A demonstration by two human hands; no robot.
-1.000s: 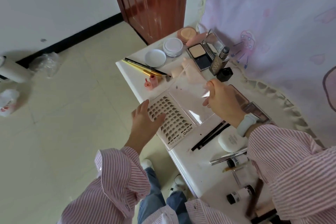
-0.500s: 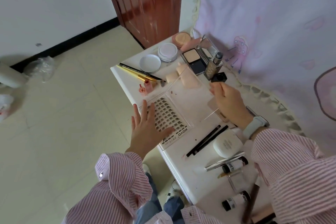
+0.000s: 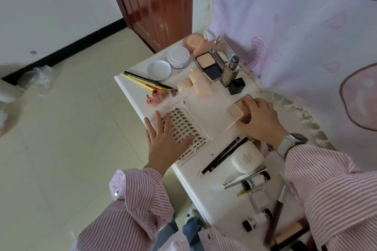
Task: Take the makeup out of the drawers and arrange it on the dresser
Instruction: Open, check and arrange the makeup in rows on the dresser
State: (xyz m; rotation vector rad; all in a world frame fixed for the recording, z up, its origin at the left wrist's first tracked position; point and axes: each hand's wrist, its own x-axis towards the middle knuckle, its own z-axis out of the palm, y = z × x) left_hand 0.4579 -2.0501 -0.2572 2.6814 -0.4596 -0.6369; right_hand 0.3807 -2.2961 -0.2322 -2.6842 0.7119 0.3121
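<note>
Table (image 3: pixel 184 171): white, smooth, slight sheen. Lash tray (image 3: pixel 183 128): white card under a clear glossy plastic lid (image 3: pixel 206 108). Compact (image 3: pixel 246 159) below the right grip: white plastic, satin. Foundation bottle (image 3: pixel 229 72): glass, metallic collar. Door (image 3: pixel 155 2): red-brown wood, glossy varnish. Curtain (image 3: pixel 295 26): matt printed cloth. Sleeves (image 3: pixel 138 206): striped woven cloth.

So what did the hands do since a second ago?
The right hand let go of the lash tray's clear lid, which now lies open, and moved right onto a tan compact. The left hand opened flat on the lash tray. The other makeup stayed put.
</note>
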